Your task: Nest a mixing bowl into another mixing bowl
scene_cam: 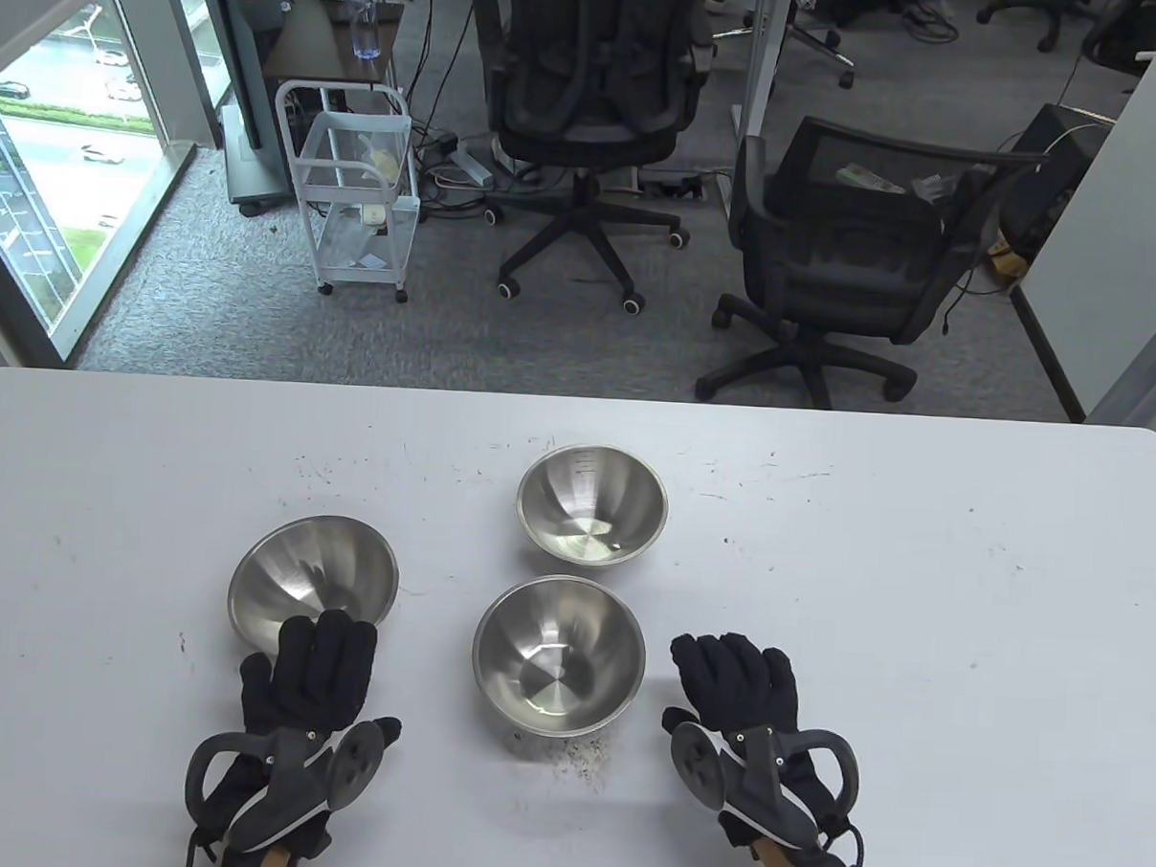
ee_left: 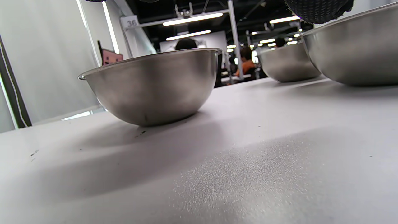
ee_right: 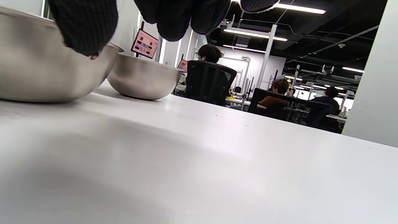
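left hand (scene_cam: 313, 681) fingers flat, spread, overlapping left bowl (scene_cam: 313, 580) rim | right hand (scene_cam: 739, 690) fingers spread on bench (scene_cam: 915, 611), just right of middle bowl (scene_cam: 559, 655) | steel: light, stiff, slippery, grip rim

Both hands wear black knitted gloves. The left hand (scene_cam: 314, 676) carries a dark grey tracker with a round disc and a looped ring strapped to its back; the right hand (scene_cam: 741, 694) bears a matching one, with a thin black cable. A strip of bare skin shows at each wrist.
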A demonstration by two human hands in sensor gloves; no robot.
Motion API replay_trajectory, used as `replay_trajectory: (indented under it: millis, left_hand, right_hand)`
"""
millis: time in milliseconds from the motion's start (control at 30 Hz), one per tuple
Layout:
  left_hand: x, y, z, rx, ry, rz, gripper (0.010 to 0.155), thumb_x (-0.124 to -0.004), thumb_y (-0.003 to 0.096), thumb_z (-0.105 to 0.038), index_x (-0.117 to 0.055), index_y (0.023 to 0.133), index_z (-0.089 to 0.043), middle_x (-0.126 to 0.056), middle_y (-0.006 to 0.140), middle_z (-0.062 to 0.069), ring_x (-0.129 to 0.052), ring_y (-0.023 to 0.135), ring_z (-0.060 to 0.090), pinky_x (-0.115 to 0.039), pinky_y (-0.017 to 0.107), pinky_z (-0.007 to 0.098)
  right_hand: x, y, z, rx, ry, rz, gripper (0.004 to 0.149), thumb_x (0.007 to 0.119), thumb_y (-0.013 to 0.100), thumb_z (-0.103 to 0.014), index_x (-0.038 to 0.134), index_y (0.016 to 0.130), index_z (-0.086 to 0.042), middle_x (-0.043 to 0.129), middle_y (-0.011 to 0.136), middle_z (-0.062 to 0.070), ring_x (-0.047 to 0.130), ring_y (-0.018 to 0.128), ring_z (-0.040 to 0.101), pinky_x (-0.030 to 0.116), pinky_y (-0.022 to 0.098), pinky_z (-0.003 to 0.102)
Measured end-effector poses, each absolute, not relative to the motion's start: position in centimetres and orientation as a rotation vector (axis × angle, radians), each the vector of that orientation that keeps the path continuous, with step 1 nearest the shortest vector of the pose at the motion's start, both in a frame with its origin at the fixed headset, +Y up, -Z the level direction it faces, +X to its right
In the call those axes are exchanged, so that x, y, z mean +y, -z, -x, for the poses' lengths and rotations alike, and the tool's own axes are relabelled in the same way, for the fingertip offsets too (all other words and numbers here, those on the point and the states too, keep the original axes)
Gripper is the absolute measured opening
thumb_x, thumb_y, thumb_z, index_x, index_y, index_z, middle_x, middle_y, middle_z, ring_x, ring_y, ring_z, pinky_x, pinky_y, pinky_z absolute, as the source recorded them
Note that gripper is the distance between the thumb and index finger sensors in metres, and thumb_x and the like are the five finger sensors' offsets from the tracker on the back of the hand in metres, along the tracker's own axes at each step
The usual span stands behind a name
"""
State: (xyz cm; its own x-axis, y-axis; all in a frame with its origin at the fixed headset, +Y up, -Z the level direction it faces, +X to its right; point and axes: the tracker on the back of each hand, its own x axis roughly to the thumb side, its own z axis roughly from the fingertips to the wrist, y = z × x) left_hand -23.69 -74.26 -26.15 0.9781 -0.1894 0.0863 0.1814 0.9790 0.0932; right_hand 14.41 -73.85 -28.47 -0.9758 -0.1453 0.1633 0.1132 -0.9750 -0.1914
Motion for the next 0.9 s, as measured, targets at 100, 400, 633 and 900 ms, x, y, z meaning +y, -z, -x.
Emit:
replay_trajectory:
  millis: [100, 400, 633, 900]
  left_hand:
    - [-74.1, 26.1, 23.8, -0.073, 0.185, -0.117, 0.094, -0.063, 0.0492, -0.067, -0.019, 0.120, -0.023, -0.031, 0.130, 0.010, -0.037, 0.118, 0.045, -0.047, 0.078, 0.072]
    - [-73.8, 26.2, 24.7, 0.030, 0.191, -0.241, 0.081, -0.066, 0.0500, -0.062, -0.039, 0.119, -0.030, -0.058, 0.125, -0.001, -0.057, 0.116, 0.035, -0.052, 0.078, 0.069]
    - [-74.0, 26.7, 25.5, 0.108, 0.219, -0.297, 0.071, -0.072, 0.0487, -0.060, -0.056, 0.114, -0.037, -0.075, 0.117, -0.007, -0.069, 0.111, 0.030, -0.054, 0.078, 0.067]
    - [-74.7, 27.6, 25.9, 0.145, 0.253, -0.241, 0.061, -0.072, 0.0501, -0.058, -0.065, 0.109, -0.042, -0.082, 0.113, -0.009, -0.074, 0.110, 0.028, -0.054, 0.078, 0.067]
  right_hand:
    - [-74.1, 28.8, -15.2, 0.278, 2.999, 0.216, 0.074, 0.086, 0.040, -0.055, 0.065, 0.106, -0.029, 0.078, 0.106, -0.002, 0.075, 0.101, 0.029, 0.058, 0.073, 0.060]
    - [-74.3, 29.3, -16.3, 0.306, 3.014, 0.134, 0.072, 0.086, 0.040, -0.055, 0.066, 0.104, -0.030, 0.079, 0.104, -0.003, 0.076, 0.100, 0.028, 0.058, 0.073, 0.059]
    - [-74.2, 29.4, -16.6, 0.311, 3.029, 0.120, 0.071, 0.086, 0.040, -0.055, 0.067, 0.104, -0.030, 0.080, 0.104, -0.003, 0.076, 0.099, 0.028, 0.058, 0.073, 0.059]
    - [-74.6, 29.5, -16.6, 0.330, 3.035, 0.131, 0.071, 0.085, 0.040, -0.055, 0.067, 0.104, -0.030, 0.080, 0.103, -0.003, 0.077, 0.099, 0.028, 0.058, 0.073, 0.059]
